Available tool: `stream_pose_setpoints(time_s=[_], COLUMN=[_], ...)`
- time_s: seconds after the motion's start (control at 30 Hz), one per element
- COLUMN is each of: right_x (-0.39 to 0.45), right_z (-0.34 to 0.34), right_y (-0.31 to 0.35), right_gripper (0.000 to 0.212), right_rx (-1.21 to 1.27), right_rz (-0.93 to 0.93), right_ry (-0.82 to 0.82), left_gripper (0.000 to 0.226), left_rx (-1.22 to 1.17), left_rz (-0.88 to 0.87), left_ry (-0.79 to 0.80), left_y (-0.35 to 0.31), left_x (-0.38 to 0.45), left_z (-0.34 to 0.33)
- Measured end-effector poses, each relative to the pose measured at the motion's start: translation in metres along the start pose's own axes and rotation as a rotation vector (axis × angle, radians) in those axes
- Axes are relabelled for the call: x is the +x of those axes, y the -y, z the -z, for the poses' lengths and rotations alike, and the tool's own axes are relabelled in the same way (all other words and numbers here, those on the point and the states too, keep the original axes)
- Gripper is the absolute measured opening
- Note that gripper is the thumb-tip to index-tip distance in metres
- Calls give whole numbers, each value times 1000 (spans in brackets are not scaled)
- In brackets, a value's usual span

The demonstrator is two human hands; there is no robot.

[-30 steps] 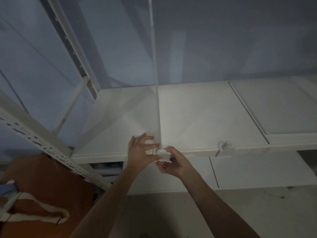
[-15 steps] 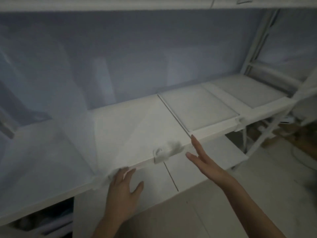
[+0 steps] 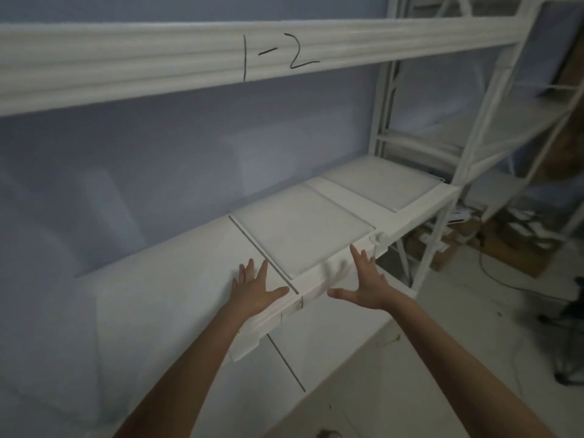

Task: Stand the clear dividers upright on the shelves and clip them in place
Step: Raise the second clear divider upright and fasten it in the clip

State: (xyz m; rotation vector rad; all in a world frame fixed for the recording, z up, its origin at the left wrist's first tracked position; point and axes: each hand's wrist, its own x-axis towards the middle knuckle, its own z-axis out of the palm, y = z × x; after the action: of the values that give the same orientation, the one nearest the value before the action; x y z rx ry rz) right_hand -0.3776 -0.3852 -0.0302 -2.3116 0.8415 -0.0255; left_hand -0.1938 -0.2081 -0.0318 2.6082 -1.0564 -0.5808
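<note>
Left hand: the left hand (image 3: 252, 289) is spread flat, fingers (image 3: 262, 270) straight and released, resting on or just over the shelf (image 3: 177, 298) near its front edge; nothing is held.
Right hand: the right hand (image 3: 366, 284) is held open above the front rail, fingers splayed and empty, reaching toward the flat panel.
Divider location: a clear divider (image 3: 303, 229) is seen lying flat on the shelf, just right of the seam; a second flat divider (image 3: 379, 181) lies beyond it toward the shelf's end post.
Clip: a white clip (image 3: 377, 240) sits on the front rail between the two flat panels, gripping no panel as far as can be seen.
Progress: neither divider seen here is yet stood upright or clipped; an upright divider cannot be made out with certainty at the left, where only faint reflections are seen.
Remaining: the near panel is judged to need lifting onto its edge and clipping at the rail, then the far one.
Orientation: each panel lies face up, its long axis judged to run from rail to back wall.
Upper beam: "1-2" is handwritten on the upper beam (image 3: 189, 55).
</note>
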Motion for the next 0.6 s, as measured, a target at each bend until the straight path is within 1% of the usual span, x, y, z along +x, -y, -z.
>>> stream_pose_setpoints(time_s=[0.1, 0.2, 0.27, 0.43, 0.6], right_x=[21, 49, 72, 137, 185], right_z=[10, 22, 32, 56, 63], right_y=[-9, -17, -18, -14, -7], right_gripper=[119, 120, 120, 122, 120], right_rx=[-26, -75, -112, -231, -272], right_rz=[-19, -18, -29, -33, -21], right_ry=[21, -17, -19, 24, 98], left_gripper=[89, 89, 90, 93, 93], left_rx=[33, 35, 24, -14, -19], left_rz=[-4, -4, 30, 102, 139], left_ry=[17, -15, -18, -21, -41], left_y=[-4, 1, 6, 7, -3], left_x=[30, 60, 78, 122, 157], left_z=[7, 17, 25, 30, 38])
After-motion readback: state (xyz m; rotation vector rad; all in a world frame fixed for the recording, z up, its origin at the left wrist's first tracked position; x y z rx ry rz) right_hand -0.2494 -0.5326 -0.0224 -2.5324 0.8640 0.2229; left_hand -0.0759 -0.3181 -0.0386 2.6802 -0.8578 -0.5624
